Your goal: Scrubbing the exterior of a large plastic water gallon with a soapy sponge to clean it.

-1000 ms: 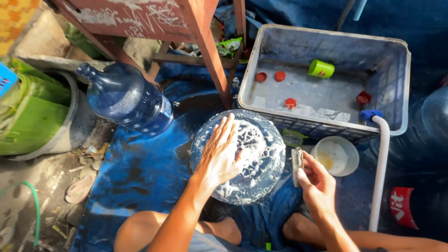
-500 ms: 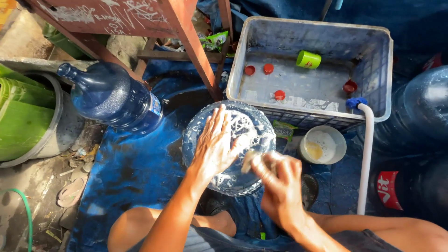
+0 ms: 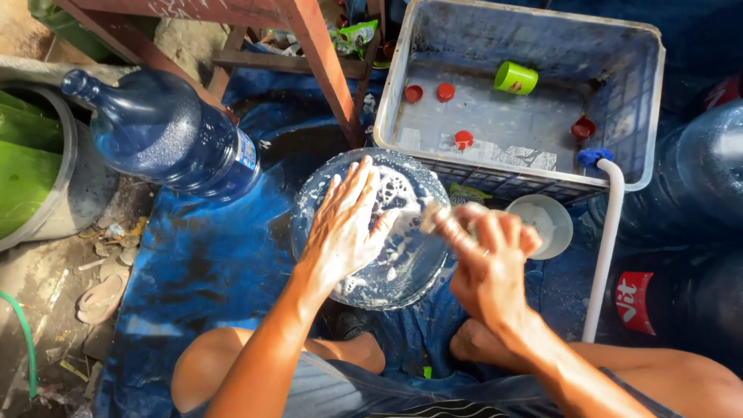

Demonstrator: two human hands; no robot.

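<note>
- The left hand point(image 3: 346, 224) lay flat and wide on the soapy bottom of a big blue bottle point(image 3: 371, 228).
- That bottle stood upside down in the middle, just near of the crate point(image 3: 646, 101), and was covered in white foam.
- The right hand point(image 3: 491, 271) was closed tight around a small brush point(image 3: 437, 223).
- The brush looked blurry, and its end touched the right edge of the soapy bottle.
- A white bowl point(image 3: 546, 224) sat just right of the right hand.
- A white pipe point(image 3: 607, 248) with a blue tip hooked over the near right corner of the crate and ran down toward the person.
- The gray crate was at the far right, and it held a green cup point(image 3: 515, 77) and some red caps point(image 3: 445, 91).
- A second blue bottle point(image 3: 166, 135) lay on its side at the far left, with its neck pointing left.
- A red wooden leg point(image 3: 325, 70) stood between that bottle and the crate.
- A green and white tub point(image 3: 35, 166) was at the left edge.
- A sandal point(image 3: 101, 298) lay on the dirt at the near left.
- The blue sheet point(image 3: 205, 271) under it all looked wet.
- The person's bare knees showed at the near edge.
</note>
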